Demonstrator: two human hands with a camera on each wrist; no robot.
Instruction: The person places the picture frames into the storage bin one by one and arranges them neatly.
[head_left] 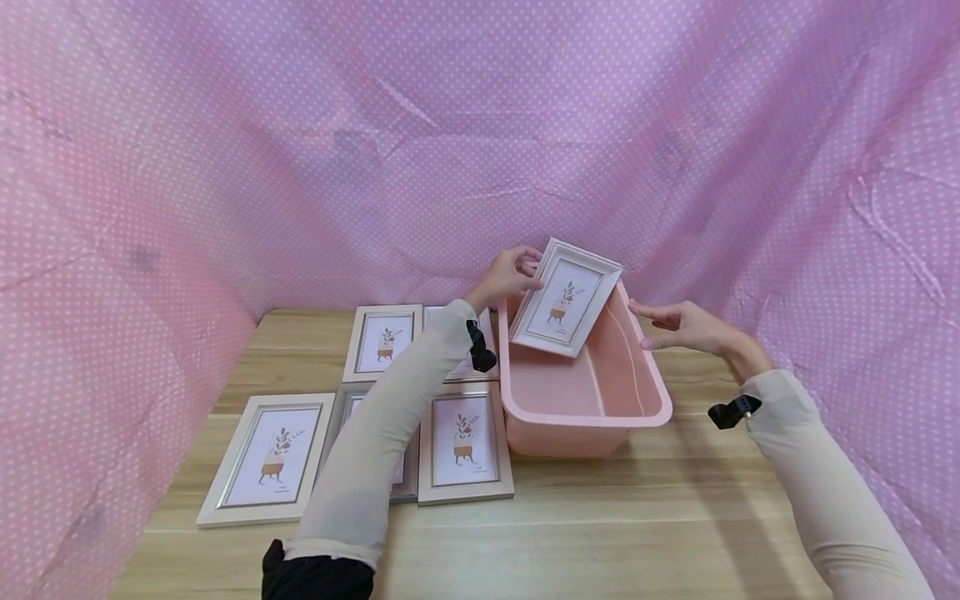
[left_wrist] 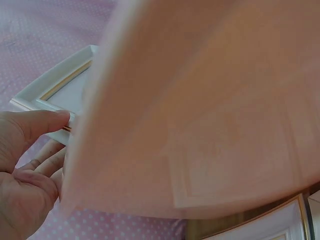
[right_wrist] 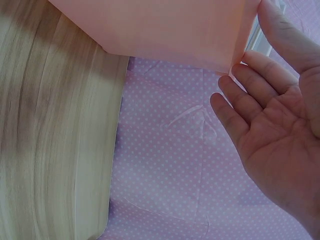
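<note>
Thumb and fingers of the left hand (head_left: 506, 279) are pinching a white picture frame (head_left: 564, 300) by its side; in the left wrist view the thumb is lying along the front of the moulding while other fingers are curling beneath it. Printed with a potted plant, this frame is tilting over the mouth of a pink basin (head_left: 585, 421), its lower end hanging inside the rim and its upper end rising above the far side. Whether it is touching the basin's wall I cannot tell. Across the basin, the right hand (head_left: 686, 327) is holding nothing; its fingers are stretching out fairly straight, the tips meeting the basin's right rim. On the wooden table (head_left: 600, 533), to the left of the basin, five more frames are lying face up: a cream frame (head_left: 384, 342) at the back, a half-covered frame (head_left: 463, 364) next to it, and in the nearer row a large white frame (head_left: 273, 457), a grey frame (head_left: 408, 475) and a beige frame (head_left: 465, 492). The left sleeve (head_left: 390, 425) is hiding parts of two. Polka-dotted pink cloth (head_left: 450, 125) is hanging behind everything.
</note>
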